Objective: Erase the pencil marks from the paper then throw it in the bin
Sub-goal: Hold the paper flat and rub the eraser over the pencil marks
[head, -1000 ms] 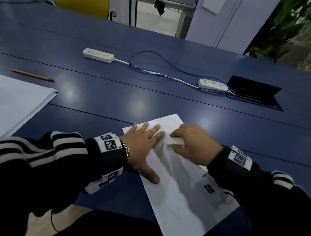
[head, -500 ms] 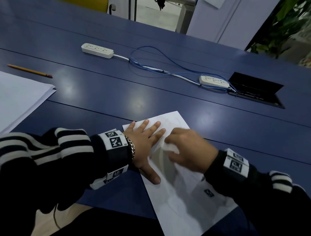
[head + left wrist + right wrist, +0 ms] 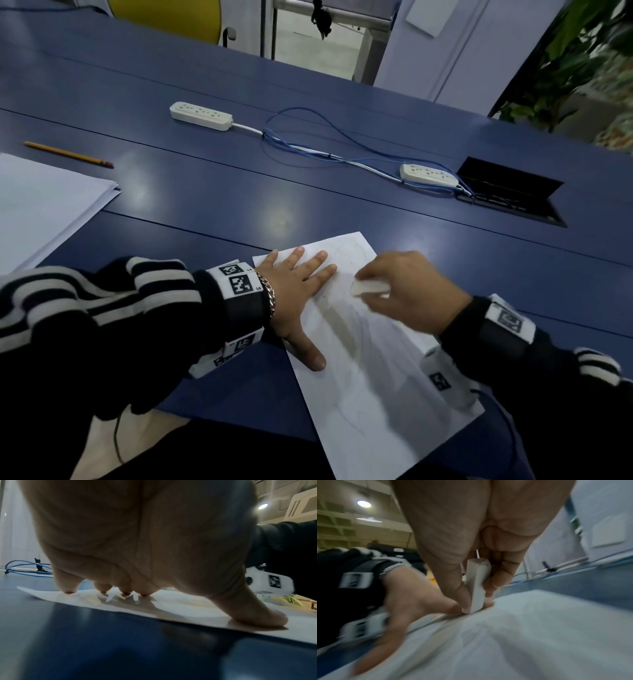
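Observation:
A white sheet of paper [image 3: 370, 380] with faint pencil lines lies slanted on the blue table [image 3: 205, 205] near its front edge. My left hand [image 3: 298, 291] lies flat on the sheet's upper left part, fingers spread and straight; in the left wrist view the fingertips [image 3: 125, 594] and thumb press the paper [image 3: 180, 608] down. My right hand [image 3: 407, 291] pinches a white eraser [image 3: 368, 287] between thumb and fingers. In the right wrist view the eraser [image 3: 477, 586] has its lower end on the paper [image 3: 530, 635], just beside the left hand [image 3: 412, 601]. No bin is in view.
A stack of white paper [image 3: 41, 205] lies at the left edge, with a yellow pencil [image 3: 68, 155] beyond it. Two white power strips [image 3: 201, 115] [image 3: 430, 175] joined by blue cables [image 3: 308, 144] lie farther back, next to an open black cable hatch [image 3: 510, 192].
My right hand with the eraser has slid right along the top of the sheet, away from the left fingertips, and looks motion-blurred. The left hand stays flat in place.

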### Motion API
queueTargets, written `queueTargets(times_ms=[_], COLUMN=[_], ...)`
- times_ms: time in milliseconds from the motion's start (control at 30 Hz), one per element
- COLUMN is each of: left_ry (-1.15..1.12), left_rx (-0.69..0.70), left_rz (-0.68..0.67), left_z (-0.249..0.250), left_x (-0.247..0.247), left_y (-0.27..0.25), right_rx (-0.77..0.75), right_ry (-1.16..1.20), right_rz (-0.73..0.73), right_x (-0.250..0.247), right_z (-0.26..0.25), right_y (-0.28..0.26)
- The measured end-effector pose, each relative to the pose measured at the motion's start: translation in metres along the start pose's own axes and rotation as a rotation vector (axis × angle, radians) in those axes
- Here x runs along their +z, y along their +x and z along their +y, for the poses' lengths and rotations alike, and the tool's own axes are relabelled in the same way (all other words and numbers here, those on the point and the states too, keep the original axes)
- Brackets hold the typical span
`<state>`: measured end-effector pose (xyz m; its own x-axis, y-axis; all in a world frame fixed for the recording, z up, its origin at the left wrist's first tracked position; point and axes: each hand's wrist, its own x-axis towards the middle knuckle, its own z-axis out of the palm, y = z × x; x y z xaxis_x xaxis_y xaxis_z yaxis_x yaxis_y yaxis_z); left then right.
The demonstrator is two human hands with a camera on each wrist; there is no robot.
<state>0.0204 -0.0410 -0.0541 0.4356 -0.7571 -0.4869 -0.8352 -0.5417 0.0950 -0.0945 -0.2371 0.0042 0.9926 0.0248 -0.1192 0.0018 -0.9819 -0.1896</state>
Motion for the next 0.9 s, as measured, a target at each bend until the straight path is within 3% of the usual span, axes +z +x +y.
queueTargets(times_ms=[100,233,433,700,767,900], left_ry=[-0.009,0.042,0.019,0.041,0.052,0.075], left_rx=[0.026,0.11,0.155,0.066,0.043,0.001], left_rz=[0.026,0.077,0.019,0.002,-0.009,-0.026], left_z=[-0.003,-0.004,-0.004,0.014,0.019,0.025], left_x=[-0.002,-0.002,0.0,0.007,0.005,0.002], left_y=[-0.001,-0.006,-0.016,-0.008,-0.008,-0.007], right_rx=[0.079,0.024,0.0,0.0,-0.064,-0.266], right_ry=[0.016,0.057,0.1,0.0,-0.008,0.056], right_rz=[0.071,0.009,0.01,0.049,0.008,-0.212], right_x=[-0.006,0.011,0.019,0.03,0.032,0.03], right_z=[0.013,0.002,-0.01,-0.01,-0.016,-0.034], right_y=[-0.014,-0.035,-0.043,-0.026,-0.03,-0.049])
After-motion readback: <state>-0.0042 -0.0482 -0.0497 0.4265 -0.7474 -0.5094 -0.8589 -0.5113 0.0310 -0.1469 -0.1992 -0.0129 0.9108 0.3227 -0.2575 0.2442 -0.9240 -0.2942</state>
